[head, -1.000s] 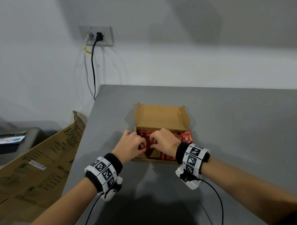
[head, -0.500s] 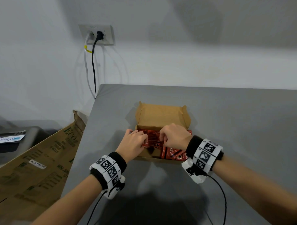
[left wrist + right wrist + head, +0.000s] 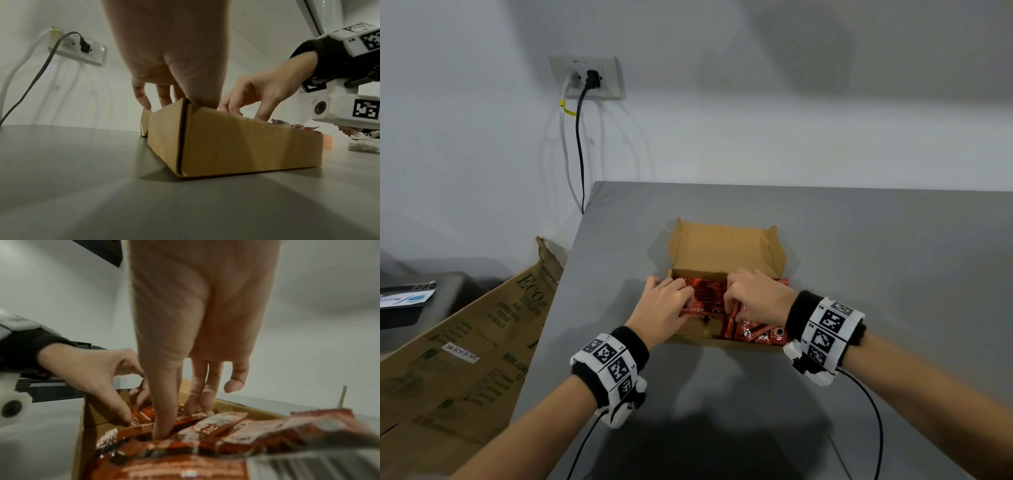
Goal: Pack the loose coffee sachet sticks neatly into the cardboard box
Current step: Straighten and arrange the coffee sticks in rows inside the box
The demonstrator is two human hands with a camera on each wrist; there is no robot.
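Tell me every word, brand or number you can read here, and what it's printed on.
"ECO": large flattened carton beside the table.
"SM ECH155 HDC", roughly: white sticker on that carton.
"SIC": one red sachet, the end of a longer word.
Partly hidden white brand lettering: sachets in the box, unreadable.
Wall socket label: too small.
Wristband squares: coded patterns, not words.

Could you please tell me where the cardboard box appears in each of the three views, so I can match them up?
Head: cardboard box at centre, lid open, both hands in it.
Left wrist: centre, seen from outside, near corner facing the camera.
Right wrist: lower half, its far wall behind the sachets.
Shared landmark: the left hand.
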